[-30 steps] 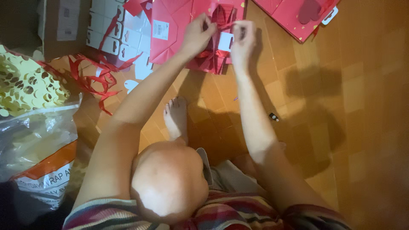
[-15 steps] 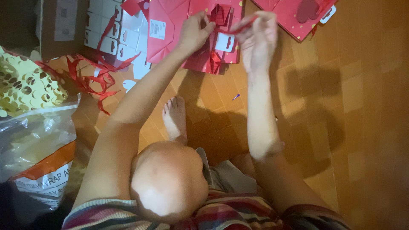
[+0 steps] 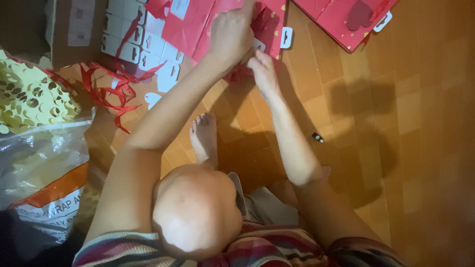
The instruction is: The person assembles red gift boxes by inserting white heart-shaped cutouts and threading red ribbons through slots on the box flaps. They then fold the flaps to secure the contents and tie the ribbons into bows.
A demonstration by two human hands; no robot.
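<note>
A flat red paper bag (image 3: 195,24) with white hang tags lies on the wooden floor at the top of the view. My left hand (image 3: 230,34) is closed on its folded red edge. Just below it, my right hand (image 3: 262,71) pinches a small crumpled red piece at the bag's lower edge, beside a white tag (image 3: 286,37). The two hands almost touch. What the fingertips hold is partly hidden by the hands.
A sheet of white tags (image 3: 133,47), loose red ribbons (image 3: 106,91), a yellow punched sheet (image 3: 29,96) and a plastic bag (image 3: 39,163) lie at the left. Another red bag with a heart window (image 3: 346,20) lies top right. A small black object (image 3: 317,137) sits on the floor by my bare foot (image 3: 205,136).
My right hand has come down from beside the left hand to the bag's lower edge. My left hand has shifted right over the red piece.
</note>
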